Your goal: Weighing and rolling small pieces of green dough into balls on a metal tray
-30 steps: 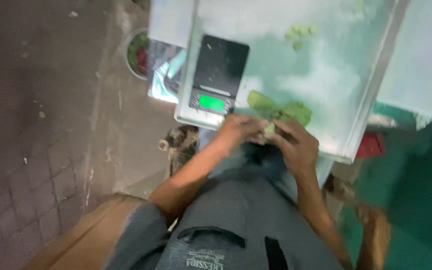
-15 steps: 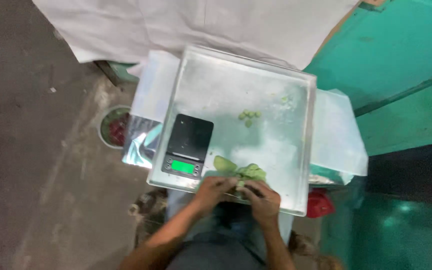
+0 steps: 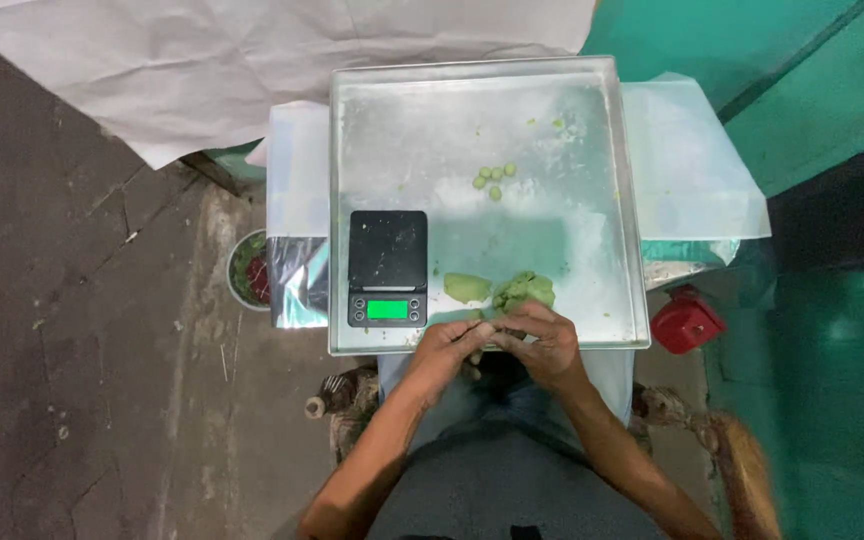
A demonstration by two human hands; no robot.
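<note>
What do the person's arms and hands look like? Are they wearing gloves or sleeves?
No gloves, no sleeves. The left hand and right hand are bare, and both forearms are uncovered right down to the picture's edge. I can't spot any watch, ring or bracelet.

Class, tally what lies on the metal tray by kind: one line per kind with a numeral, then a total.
Small round green dough balls: 4
Larger green dough lumps near the hands: 2
Black digital kitchen scale with green lit display: 1
Total on the square silver metal tray: 7
A few tiny green crumbs are left uncounted, as is whatever the fingers pinch at the tray's near edge.
</note>
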